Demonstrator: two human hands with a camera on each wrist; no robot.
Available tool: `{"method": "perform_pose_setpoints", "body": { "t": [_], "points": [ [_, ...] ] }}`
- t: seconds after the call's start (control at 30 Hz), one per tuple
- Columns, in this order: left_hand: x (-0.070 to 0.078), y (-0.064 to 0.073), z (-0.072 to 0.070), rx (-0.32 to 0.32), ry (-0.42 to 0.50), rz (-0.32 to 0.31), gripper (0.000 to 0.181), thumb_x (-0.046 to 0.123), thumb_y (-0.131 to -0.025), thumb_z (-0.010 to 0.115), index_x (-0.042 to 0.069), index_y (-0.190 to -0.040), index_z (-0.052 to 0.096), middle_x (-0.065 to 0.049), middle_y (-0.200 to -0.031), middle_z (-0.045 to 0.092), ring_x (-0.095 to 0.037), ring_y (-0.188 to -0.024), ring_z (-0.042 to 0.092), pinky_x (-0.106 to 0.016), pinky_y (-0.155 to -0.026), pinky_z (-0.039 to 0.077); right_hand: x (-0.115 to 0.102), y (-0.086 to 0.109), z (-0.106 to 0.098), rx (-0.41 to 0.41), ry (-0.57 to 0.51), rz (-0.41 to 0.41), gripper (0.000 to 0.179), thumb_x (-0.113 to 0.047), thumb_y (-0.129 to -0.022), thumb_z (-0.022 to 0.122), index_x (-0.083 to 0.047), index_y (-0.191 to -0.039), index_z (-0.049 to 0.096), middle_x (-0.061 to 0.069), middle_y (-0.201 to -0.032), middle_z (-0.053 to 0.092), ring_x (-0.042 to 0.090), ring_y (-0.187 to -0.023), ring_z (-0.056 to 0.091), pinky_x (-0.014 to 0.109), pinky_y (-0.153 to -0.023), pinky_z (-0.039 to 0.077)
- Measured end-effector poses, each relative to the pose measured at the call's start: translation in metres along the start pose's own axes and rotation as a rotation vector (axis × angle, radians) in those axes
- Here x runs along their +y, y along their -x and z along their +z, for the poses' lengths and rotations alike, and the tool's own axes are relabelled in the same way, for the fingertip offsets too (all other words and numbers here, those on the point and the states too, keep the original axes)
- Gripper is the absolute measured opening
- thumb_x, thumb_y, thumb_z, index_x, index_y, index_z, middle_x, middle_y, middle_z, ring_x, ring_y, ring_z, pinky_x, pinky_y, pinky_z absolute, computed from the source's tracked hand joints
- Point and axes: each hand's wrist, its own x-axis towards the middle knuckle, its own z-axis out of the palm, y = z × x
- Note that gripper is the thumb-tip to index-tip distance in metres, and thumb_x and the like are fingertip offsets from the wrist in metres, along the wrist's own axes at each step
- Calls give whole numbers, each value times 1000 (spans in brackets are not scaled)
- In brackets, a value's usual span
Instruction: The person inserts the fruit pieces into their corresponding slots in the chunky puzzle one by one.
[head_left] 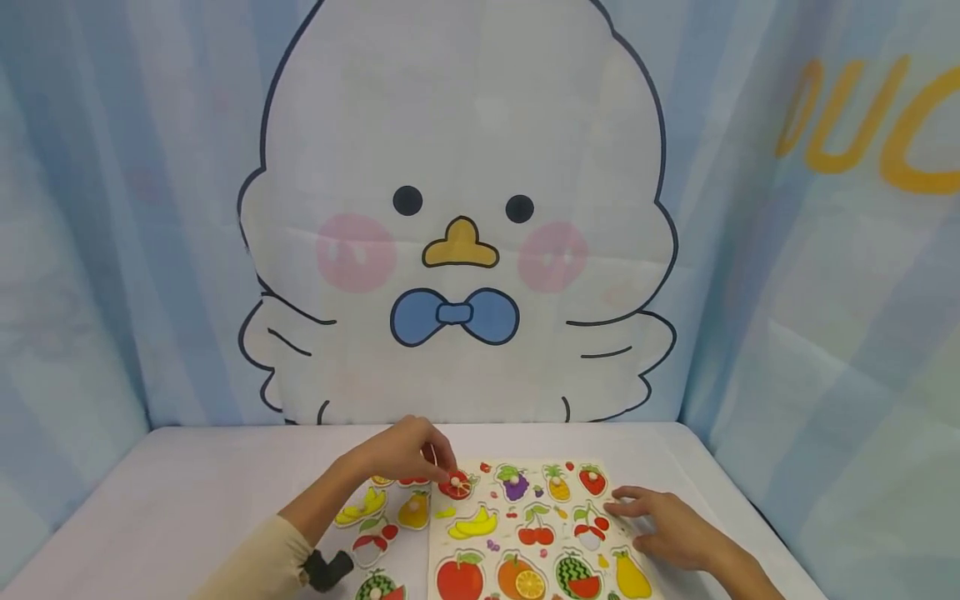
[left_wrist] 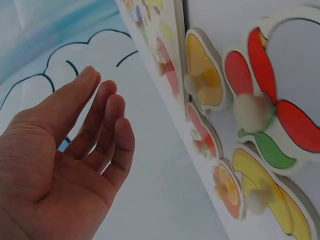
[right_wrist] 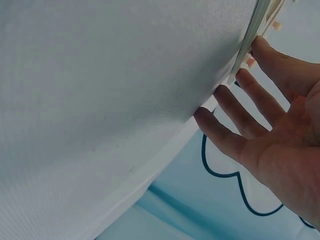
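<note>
My left hand [head_left: 412, 450] hovers at the upper left corner of a wooden fruit puzzle board [head_left: 510, 542]. Its fingertips are beside a round red knobbed piece [head_left: 455, 486], like a sliced tomato, lying on the board. The left wrist view shows the fingers [left_wrist: 105, 122] loosely bent with nothing between them. My right hand [head_left: 671, 529] touches the board's right edge with spread fingers. Left of the board lie loose knobbed pieces: bananas [head_left: 362, 507], a pear [head_left: 414, 509], a red-and-white piece with a green leaf [head_left: 375, 540] and a watermelon [head_left: 380, 586].
Knobbed grapes [head_left: 513, 483], a pineapple [head_left: 557, 483] and a strawberry [head_left: 592, 480] sit along the board's top row. A white cloth covers the table [head_left: 247, 475]. Behind it hangs a curtain with a cartoon duck [head_left: 465, 125]. A black strap [head_left: 328, 571] is at my left wrist.
</note>
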Motion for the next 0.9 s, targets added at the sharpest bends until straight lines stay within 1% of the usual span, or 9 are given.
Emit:
{"method": "perform_pose_setpoints", "body": {
  "t": [0.07,0.23,0.3,0.47,0.6,0.77,0.9],
  "points": [
    [-4,6,-2,0,10,-11,7,13,-90,82,16,-96,81,10,-85,71,-16,-81,62,-26,-69,56,0,1,-1,5,3,14,51,1,-81,82,-16,-129,75,9,-143,63,39,-129,58,68,-108,43],
    [-15,17,-5,-24,43,-3,6,11,-89,82,13,-94,80,8,-86,72,-17,-81,62,-26,-71,54,1,2,-1,15,9,43,51,0,-81,83,-17,-128,76,7,-143,64,37,-130,58,65,-109,43],
    [-21,22,-6,-29,42,-13,5,11,-89,82,14,-94,80,8,-86,72,-17,-81,62,-25,-72,53,1,1,0,14,9,52,51,0,-81,83,-18,-128,76,7,-143,63,37,-130,57,65,-109,43],
    [-32,34,-10,-33,57,-80,7,11,-88,83,16,-92,80,7,-85,71,-17,-79,62,-27,-72,53,2,1,3,8,3,59,51,-1,-81,84,-19,-128,76,7,-142,64,37,-129,58,66,-109,44],
    [-39,45,-14,-27,74,-110,8,11,-87,84,16,-91,80,6,-87,73,-17,-78,62,-27,-71,53,1,0,3,9,5,48,52,-2,-81,84,-20,-129,76,7,-142,64,36,-128,58,66,-108,44],
    [-45,57,-20,-1,62,-152,8,9,-86,84,16,-90,80,5,-87,72,-18,-79,61,-27,-71,53,-1,-1,1,3,2,25,52,-1,-81,84,-17,-129,75,8,-142,63,38,-129,58,67,-108,43],
    [-49,65,-22,-10,60,-177,10,8,-86,84,14,-91,80,3,-86,71,-18,-80,61,-28,-72,53,-3,-2,2,-1,11,30,52,-1,-81,83,-18,-130,75,8,-143,63,38,-129,58,67,-109,43]
  ]
}}
